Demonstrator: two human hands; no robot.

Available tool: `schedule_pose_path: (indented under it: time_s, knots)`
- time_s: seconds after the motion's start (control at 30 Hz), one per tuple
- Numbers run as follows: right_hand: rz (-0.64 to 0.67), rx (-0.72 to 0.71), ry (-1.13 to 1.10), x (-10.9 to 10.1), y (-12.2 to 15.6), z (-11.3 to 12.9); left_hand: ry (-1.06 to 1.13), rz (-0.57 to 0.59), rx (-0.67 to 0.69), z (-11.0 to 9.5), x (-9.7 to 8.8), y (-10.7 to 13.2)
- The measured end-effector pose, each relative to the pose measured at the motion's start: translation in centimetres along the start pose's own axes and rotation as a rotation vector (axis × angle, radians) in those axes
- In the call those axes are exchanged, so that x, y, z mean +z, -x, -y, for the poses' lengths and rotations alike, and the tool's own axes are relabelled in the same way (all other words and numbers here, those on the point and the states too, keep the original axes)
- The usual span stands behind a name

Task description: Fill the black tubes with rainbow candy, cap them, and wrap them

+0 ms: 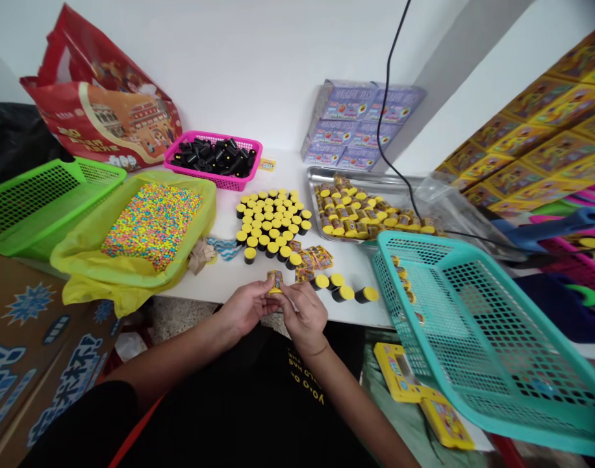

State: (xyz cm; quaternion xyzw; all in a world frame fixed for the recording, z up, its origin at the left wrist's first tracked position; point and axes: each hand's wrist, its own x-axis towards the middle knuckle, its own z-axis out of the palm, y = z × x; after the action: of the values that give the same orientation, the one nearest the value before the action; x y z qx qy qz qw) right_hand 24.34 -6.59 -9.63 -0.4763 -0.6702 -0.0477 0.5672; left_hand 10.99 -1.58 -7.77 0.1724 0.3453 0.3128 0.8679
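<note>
My left hand [246,305] and my right hand [304,315] meet at the table's front edge, both pinched on one small yellow-capped tube with a printed label [275,281]. Just beyond them lies a pile of printed labels [313,260]. Three black tubes with yellow caps [343,290] lie on their sides to the right of my hands. A cluster of upright yellow-capped black tubes [272,224] stands on the white table [356,266] behind.
A yellow-lined basket of coloured candy beads [154,224] sits left, beside a green basket [39,201]. A pink basket of black tubes [214,156] is at the back. A metal tray of labelled tubes [370,214] and a teal basket [473,325] are on the right.
</note>
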Motion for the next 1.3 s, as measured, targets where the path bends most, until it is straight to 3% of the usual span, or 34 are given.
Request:
schedule_pose_path:
  time_s: [0.27, 0.37, 0.53, 0.83, 0.97, 1.13, 1.23, 1.3]
  knots:
    - [0.017, 0.157, -0.045, -0.2, -0.2, -0.3, 0.006, 0.059, -0.053, -0.9, 0.3, 0.2]
    - [0.03, 0.136, -0.021, -0.3, -0.4, -0.2, 0.017, 0.089, -0.046, -1.2, 0.5, 0.3]
    - [0.023, 0.06, -0.016, -0.2, -0.5, 0.1, 0.028, -0.002, 0.015, -0.9, 0.6, 0.1]
    - [-0.004, 0.15, -0.069, 0.0, 0.0, 0.1, -0.022, -0.021, 0.012, -0.5, 0.4, 0.0]
    - [0.099, 0.299, -0.129, -0.7, -0.6, 0.4, -0.08, 0.025, 0.045, -0.7, 0.6, 0.4]
    - [0.316, 0.54, -0.25, -3.1, -1.6, 1.0, -0.2, 0.022, 0.147, -0.4, 0.9, 0.7]
    - [0.392, 0.731, -0.275, -4.6, -1.9, 1.7, -0.263, 0.073, 0.096, 0.2, 1.5, 0.8]
    - [0.396, 0.749, -0.18, -5.5, -2.0, 2.3, -0.3, 0.129, 0.04, 0.8, 2.0, 0.9]
